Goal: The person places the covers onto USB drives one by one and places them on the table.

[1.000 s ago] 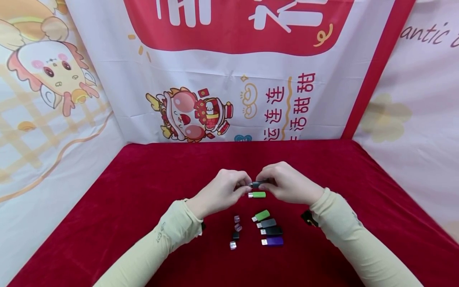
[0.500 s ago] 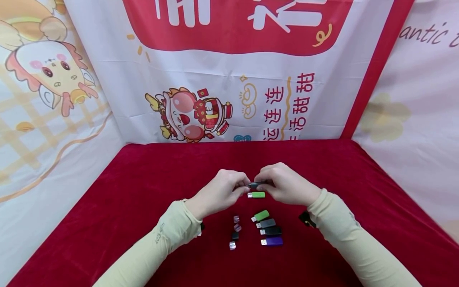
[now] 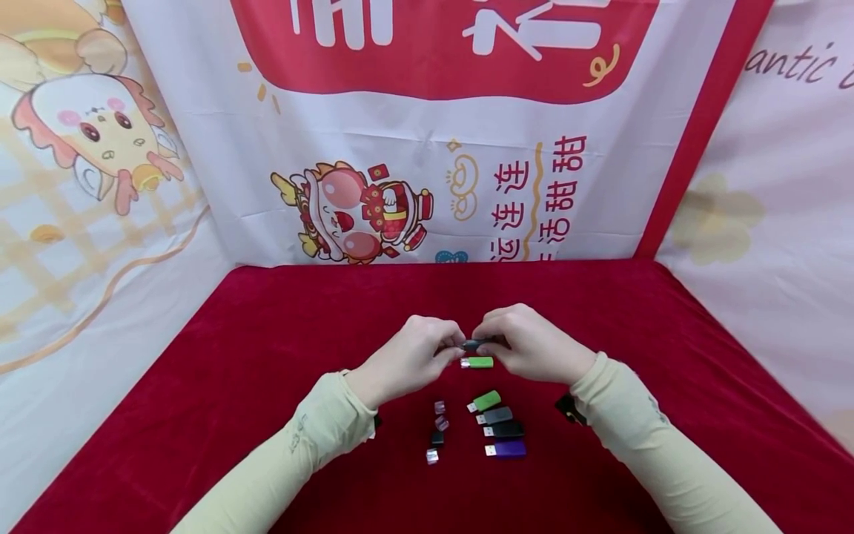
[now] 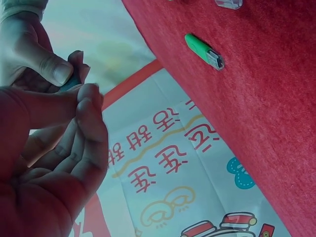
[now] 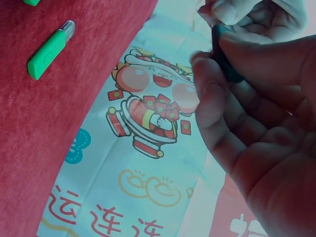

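Observation:
My right hand [image 3: 534,345] pinches a dark grey USB stick [image 3: 473,344] between thumb and fingers, above the far middle of the table. From the other side, the thumb and fingertips of my left hand [image 3: 415,354] grip the stick's end; they hide that end, so I cannot tell whether a cap is on it. The right wrist view shows the dark body [image 5: 220,54] tilted between the right thumb and fingers. Just below the hands in the head view lies a green USB stick [image 3: 482,363] with a clear cap on its plug.
Nearer me, uncapped sticks lie in a column: green [image 3: 488,401], grey [image 3: 497,415], black [image 3: 508,429] and purple [image 3: 510,449]. Left of them are clear caps [image 3: 432,457] and a black cap [image 3: 437,437]. Red cloth [image 3: 300,319] covers the table; printed curtains [image 3: 534,119] surround it.
Both hands keep their grip on the dark grey stick. My right hand has shifted very slightly left, towards the left hand, and the stick's gap between the fingers looks a little narrower.

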Available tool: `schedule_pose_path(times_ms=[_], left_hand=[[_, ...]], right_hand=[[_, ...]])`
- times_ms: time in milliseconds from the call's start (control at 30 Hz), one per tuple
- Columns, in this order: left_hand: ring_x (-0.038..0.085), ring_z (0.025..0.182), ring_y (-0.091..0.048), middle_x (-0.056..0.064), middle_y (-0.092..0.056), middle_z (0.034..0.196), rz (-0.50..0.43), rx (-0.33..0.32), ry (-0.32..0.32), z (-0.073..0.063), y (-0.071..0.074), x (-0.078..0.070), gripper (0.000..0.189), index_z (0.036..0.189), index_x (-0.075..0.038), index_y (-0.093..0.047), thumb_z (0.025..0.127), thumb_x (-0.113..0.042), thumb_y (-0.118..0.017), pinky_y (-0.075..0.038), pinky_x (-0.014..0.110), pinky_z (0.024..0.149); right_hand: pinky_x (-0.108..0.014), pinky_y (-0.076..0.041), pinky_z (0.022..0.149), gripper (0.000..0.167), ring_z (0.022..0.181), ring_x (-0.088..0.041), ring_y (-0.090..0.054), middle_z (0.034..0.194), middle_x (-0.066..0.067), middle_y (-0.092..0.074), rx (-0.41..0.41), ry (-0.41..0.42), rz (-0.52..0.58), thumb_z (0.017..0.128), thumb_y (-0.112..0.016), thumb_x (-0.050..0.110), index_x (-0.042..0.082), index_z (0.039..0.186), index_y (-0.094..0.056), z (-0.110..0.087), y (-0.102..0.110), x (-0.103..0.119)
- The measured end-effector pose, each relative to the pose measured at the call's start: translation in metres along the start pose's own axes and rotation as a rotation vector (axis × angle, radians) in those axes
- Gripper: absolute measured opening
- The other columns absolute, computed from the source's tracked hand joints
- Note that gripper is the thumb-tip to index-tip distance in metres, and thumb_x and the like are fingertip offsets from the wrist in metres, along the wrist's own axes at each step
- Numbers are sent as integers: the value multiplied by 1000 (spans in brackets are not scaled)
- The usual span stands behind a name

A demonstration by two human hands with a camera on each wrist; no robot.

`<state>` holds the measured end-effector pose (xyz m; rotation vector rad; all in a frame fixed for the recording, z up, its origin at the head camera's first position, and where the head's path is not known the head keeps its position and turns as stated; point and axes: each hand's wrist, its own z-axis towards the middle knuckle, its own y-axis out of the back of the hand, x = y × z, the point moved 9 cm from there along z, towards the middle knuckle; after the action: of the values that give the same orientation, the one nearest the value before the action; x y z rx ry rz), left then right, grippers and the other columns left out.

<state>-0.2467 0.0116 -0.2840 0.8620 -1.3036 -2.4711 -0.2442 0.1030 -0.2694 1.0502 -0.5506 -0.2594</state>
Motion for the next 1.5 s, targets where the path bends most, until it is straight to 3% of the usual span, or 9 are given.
schedule_pose_path(times_ms=[200, 500, 733, 867, 1033, 1500], left_hand=[[5, 65, -56, -5, -66, 77, -18, 72, 53, -4, -8, 8, 6, 90, -8, -70, 88, -4, -73, -52, 24, 63], [3, 67, -58, -7, -66, 77, -51, 94, 74, -9, -13, 12, 7, 91, -11, -68, 89, -7, -73, -51, 21, 64], [2, 72, -60, -7, -67, 83, -7, 110, 133, -17, -4, 24, 6, 95, -11, -69, 90, -11, -73, -53, 24, 69], [2, 70, -58, -8, -65, 82, 35, 124, 179, -24, 0, 33, 5, 94, -12, -70, 91, -13, -73, -51, 23, 67], [3, 67, -56, -11, -64, 80, 45, 151, 202, -30, -1, 38, 6, 94, -12, -71, 91, -17, -72, -50, 22, 65], [3, 63, -55, -12, -62, 76, 47, 185, 221, -33, -5, 44, 6, 92, -14, -71, 93, -19, -69, -49, 24, 62]], right_hand=[[-25, -54, 67, 13, 68, -5, -57, 81, 8, -66, 56, -20, 62, 83, -77, -1, 8, 92, -76, 1, -11, -6], [-25, -52, 66, 10, 68, -7, -57, 84, 12, -66, 138, -117, 109, 87, -75, 8, 13, 96, -76, -3, -19, -15], [-28, -53, 64, 6, 68, -7, -56, 80, 10, -65, 133, -176, 85, 88, -74, 6, 12, 90, -75, -4, -29, -31], [-25, -50, 56, 5, 61, -7, -54, 75, 9, -64, 185, -245, 63, 87, -75, 6, 11, 85, -75, -4, -43, -45], [-24, -50, 57, 3, 60, -5, -54, 73, 11, -63, 244, -285, 1, 85, -78, 11, 11, 85, -75, -3, -58, -52], [-26, -48, 56, 8, 59, -3, -53, 67, 13, -57, 263, -291, -142, 84, -80, 14, 16, 81, -73, -5, -69, -59]])
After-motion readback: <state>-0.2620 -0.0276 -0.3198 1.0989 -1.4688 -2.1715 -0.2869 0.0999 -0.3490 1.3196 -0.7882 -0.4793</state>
